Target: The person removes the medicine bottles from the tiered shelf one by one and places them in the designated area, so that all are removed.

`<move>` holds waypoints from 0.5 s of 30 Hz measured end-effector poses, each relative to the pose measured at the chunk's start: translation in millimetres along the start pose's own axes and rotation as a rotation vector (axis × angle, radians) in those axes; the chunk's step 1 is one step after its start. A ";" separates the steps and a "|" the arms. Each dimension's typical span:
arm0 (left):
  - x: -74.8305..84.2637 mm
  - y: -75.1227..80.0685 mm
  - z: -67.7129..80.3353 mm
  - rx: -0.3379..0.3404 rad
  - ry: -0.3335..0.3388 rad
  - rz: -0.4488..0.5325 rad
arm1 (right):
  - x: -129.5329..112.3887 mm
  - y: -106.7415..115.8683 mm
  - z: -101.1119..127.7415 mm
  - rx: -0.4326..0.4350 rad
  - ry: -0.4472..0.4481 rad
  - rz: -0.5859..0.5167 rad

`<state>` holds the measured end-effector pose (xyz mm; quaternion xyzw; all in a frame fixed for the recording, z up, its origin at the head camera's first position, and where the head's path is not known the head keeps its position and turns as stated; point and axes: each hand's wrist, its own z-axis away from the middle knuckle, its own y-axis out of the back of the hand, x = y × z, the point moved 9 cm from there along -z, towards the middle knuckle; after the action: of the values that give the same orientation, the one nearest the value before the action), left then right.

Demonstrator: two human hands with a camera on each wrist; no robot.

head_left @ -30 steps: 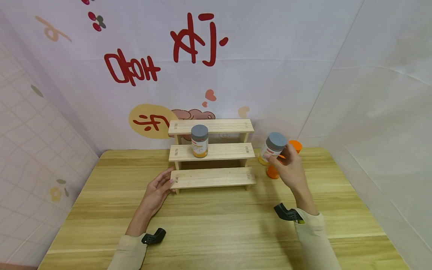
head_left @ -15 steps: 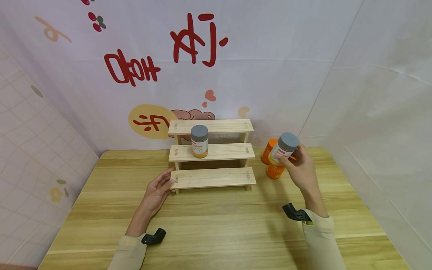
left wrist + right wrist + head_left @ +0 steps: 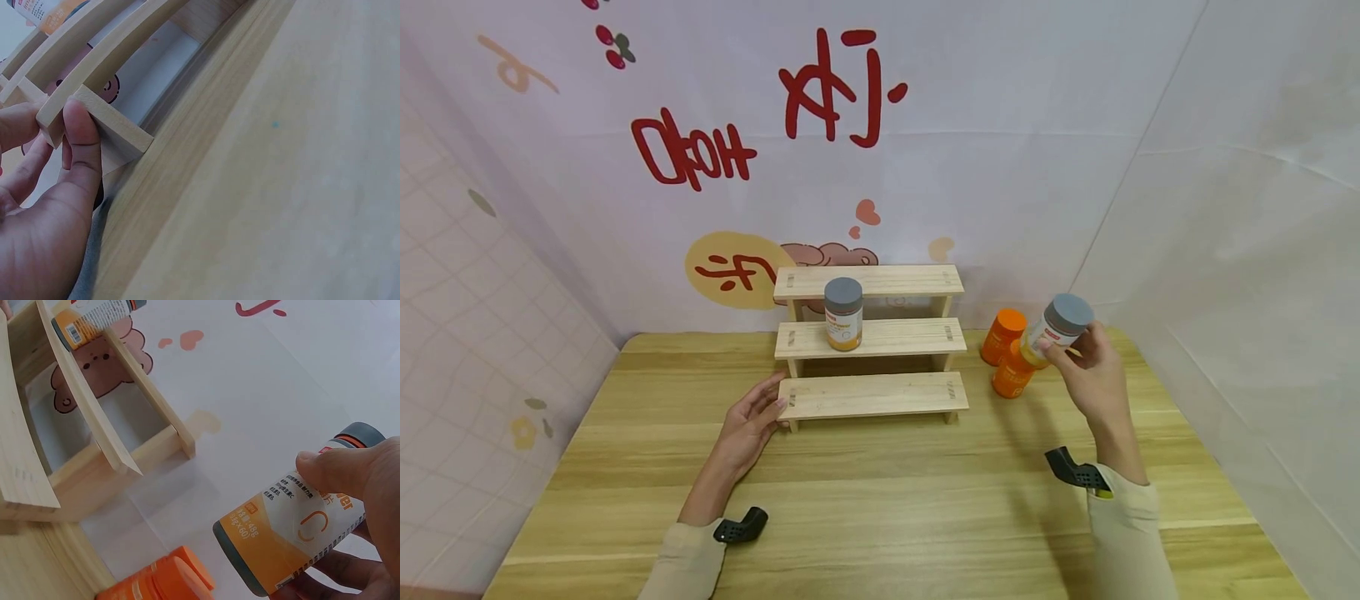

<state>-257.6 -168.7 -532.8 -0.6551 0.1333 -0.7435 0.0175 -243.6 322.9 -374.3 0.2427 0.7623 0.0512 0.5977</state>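
Here we see the right hand (image 3: 1093,379), right of centre in the head view, with its fingers and thumb curled round a grey-capped bottle (image 3: 1054,329), held tilted in the air with the cap pointing to the upper right. In the right wrist view the thumb (image 3: 337,472) lies across the bottle's label while the other fingers wrap it from below, at the lower right of that frame; the bottle (image 3: 294,528) there shows a white and orange label with small print, a dark band at the bottom end and a dark cap at the upper right. Just left of the held bottle and below it in the head view stand two orange bottles (image 3: 1009,358) on the wooden table (image 3: 880,500), close together, one behind the other.

The left hand (image 3: 752,421), left of centre in the head view, rests against the left end of the lowest step of a wooden three-step shelf (image 3: 872,392). Its fingers are loosely stretched, not closed round anything. In the left wrist view the thumb (image 3: 81,137) presses on the end of the step's board, and the other fingers lie behind it at the left edge of the frame.

On the middle step of the shelf, near the centre of the head view, a second grey-capped bottle (image 3: 843,314) stands upright, with a white and orange label like the held one
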 end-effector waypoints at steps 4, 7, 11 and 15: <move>2.3 -0.9 -0.4 -0.007 0.000 0.001 | 5.2 10.2 -0.9 0.019 -0.019 -0.001; 3.0 -1.3 0.1 -0.007 0.003 -0.001 | 7.8 16.8 -1.6 0.039 -0.015 -0.002; 2.9 -1.6 1.1 -0.004 0.008 -0.003 | 13.3 22.7 -2.5 0.048 -0.017 0.002; 2.8 -1.6 1.2 -0.003 0.007 -0.005 | 23.3 26.8 -2.2 0.040 -0.055 0.023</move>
<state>-256.6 -167.9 -529.6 -0.6527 0.1327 -0.7458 0.0142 -241.2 356.8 -384.5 0.2647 0.7438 0.0361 0.6127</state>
